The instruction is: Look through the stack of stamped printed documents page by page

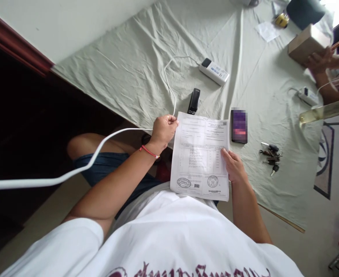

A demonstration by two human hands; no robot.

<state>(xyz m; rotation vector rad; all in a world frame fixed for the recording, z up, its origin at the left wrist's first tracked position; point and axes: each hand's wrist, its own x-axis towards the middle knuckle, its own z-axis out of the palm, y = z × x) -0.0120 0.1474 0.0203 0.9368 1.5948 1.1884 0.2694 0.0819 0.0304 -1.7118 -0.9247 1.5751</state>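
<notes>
Head view: landmark was the phone (239, 126), lying on the pale green cloth (123, 61).
Paper: printed and stamped, held up just left of the phone, reaching lower than it; bottom edge was by the white shirt (169, 234).
Left hand (163, 132): well left of the phone, fingertips pinching the paper's upper left corner.
Right hand (234, 166): just below the phone, grasping the paper's right edge, thumb on the printed face (200, 154).
Stapler: black (194, 101), left of and slightly above the phone.
Power strip: white (214, 72), above-left of the phone, cable running toward the left hand.
Keys: bunch (271, 157), right of and below the phone.
Co-worker: hand (319, 59) on a box (308, 46), far above-right of the phone.
</notes>
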